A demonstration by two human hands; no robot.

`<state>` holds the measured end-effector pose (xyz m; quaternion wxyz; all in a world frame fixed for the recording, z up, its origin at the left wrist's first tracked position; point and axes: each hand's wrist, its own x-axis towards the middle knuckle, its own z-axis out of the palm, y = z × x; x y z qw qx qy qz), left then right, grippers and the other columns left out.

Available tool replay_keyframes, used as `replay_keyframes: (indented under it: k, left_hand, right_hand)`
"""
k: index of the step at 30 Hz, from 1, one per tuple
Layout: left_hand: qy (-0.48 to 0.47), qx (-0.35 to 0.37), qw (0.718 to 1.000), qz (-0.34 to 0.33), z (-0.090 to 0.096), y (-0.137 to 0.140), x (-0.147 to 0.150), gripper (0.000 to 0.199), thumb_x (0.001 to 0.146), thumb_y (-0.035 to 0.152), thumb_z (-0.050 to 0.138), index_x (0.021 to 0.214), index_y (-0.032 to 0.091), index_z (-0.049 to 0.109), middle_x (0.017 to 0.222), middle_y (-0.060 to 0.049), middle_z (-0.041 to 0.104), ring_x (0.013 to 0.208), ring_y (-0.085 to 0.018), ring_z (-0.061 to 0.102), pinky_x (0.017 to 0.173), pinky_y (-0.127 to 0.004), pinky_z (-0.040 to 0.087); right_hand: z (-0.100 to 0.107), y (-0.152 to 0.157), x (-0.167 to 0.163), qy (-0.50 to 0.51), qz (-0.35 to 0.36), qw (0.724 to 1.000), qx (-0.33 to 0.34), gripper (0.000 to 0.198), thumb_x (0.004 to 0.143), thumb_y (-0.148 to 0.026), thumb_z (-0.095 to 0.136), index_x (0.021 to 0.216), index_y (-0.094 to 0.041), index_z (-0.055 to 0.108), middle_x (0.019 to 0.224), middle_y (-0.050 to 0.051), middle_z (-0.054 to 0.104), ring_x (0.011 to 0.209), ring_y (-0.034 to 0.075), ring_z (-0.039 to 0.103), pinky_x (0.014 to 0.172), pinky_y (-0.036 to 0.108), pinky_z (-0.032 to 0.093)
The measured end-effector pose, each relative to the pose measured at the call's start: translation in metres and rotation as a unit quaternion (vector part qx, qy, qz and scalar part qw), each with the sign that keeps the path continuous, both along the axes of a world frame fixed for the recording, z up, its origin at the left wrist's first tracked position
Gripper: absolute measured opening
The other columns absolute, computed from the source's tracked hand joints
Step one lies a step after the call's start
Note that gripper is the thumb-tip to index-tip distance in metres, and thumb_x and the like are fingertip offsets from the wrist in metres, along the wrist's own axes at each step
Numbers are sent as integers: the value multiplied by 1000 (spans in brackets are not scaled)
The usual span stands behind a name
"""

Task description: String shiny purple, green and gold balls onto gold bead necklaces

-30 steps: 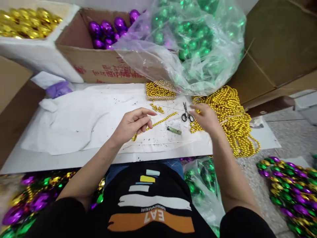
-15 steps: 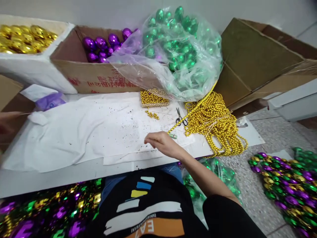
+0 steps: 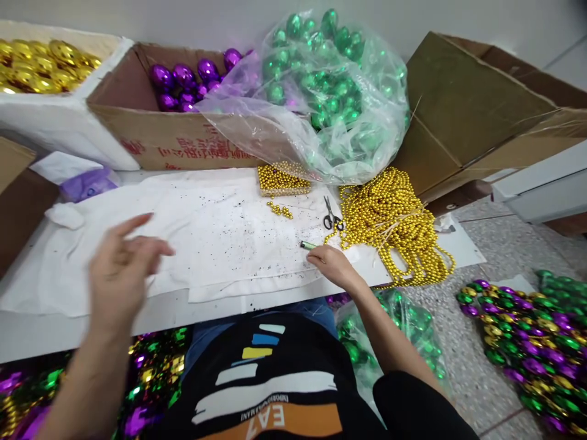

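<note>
My left hand (image 3: 121,269) is raised above the white cloth (image 3: 215,238) at the left. It is blurred, with its fingers apart and nothing visible in them. My right hand (image 3: 332,264) rests low over the cloth near the table's front edge, fingers curled on a small green lighter (image 3: 308,245) with a dark end. Its other end is hidden by the hand. Just beyond it lie black-handled scissors (image 3: 331,215), with the end of a gold bead string beside them. A heap of gold bead strings (image 3: 385,214) lies to the right.
A box of small gold beads (image 3: 284,180) stands at the back, with a few loose gold beads (image 3: 279,210) before it. Behind are a carton of purple balls (image 3: 183,137), a bag of green balls (image 3: 334,91) and a white foam box (image 3: 59,122). Multicolour bead garlands (image 3: 527,348) lie right.
My left hand has come in from the left edge over the cloth. My right hand has moved right onto the lighter. The gold bead string that stretched up over the bag has dropped down.
</note>
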<state>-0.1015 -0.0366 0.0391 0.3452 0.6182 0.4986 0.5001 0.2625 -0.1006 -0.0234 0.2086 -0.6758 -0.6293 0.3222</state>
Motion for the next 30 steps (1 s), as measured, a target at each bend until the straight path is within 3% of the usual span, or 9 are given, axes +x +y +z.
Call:
replay_keyframes:
  k: [3,7,10,14,18,20,23,26,30]
  left_hand:
    - [-27,-98,989,-106,-23,-12,77,58,93,29,60,148,27,43,75,3,70,55,-10,47,51,-23,41]
    - [16,-99,980,-172,-52,-33,150,68,95,24,50,158,22,24,70,5,63,58,-11,51,62,-25,45]
    - [34,-118,976,-181,-67,-41,166,70,95,23,48,159,21,20,67,6,61,60,-11,54,66,-25,45]
    - [2,-185,957,-224,-81,-44,165,71,95,26,49,159,20,19,74,4,66,61,-10,56,66,-24,46]
    - [-22,-233,935,-267,-88,-26,163,57,97,37,50,150,18,40,85,-2,72,67,-12,60,67,-25,48]
    - [-1,-206,945,-256,-89,-3,170,46,98,40,49,138,18,54,102,-7,73,88,-16,65,79,-29,50]
    - [123,-98,956,-249,-90,43,197,27,97,31,51,112,16,68,114,-10,71,106,-21,62,93,-34,47]
    - [281,5,914,-293,-93,86,243,23,95,18,50,101,15,71,110,-12,70,108,-25,58,98,-38,44]
    - [385,43,856,-342,-107,122,303,26,91,10,49,103,12,71,110,-16,67,112,-29,54,96,-40,41]
  right_hand:
    - [4,-1,-36,163,-25,984,63,22,92,-37,59,89,-22,76,95,6,73,95,21,60,88,35,42]
    - [2,0,-83,470,-153,868,56,26,86,-45,66,92,-21,75,88,3,70,81,16,60,75,29,47]
    - [-6,1,-91,541,-248,801,69,17,74,-36,78,78,-20,73,70,-2,64,64,11,51,66,26,43]
    - [-16,1,-73,557,-310,769,56,19,71,-35,80,73,-19,72,77,2,70,71,13,58,60,24,40]
    - [-13,-2,-52,605,-307,735,-9,29,71,-47,79,77,-20,69,67,1,65,62,14,59,47,22,33]
    - [-1,-5,-45,584,-287,760,-1,28,76,-49,75,78,-21,69,54,-4,54,47,11,48,42,23,26]
    - [28,-11,-44,469,-217,855,54,22,87,-43,68,80,-23,74,57,-3,58,49,11,50,46,25,36]
    - [53,-11,-49,368,-115,917,103,16,92,-35,65,87,-27,77,81,2,74,74,18,66,68,32,51]
    - [51,4,-50,307,-65,942,121,18,95,-31,60,91,-27,77,80,2,73,74,18,66,71,34,50]
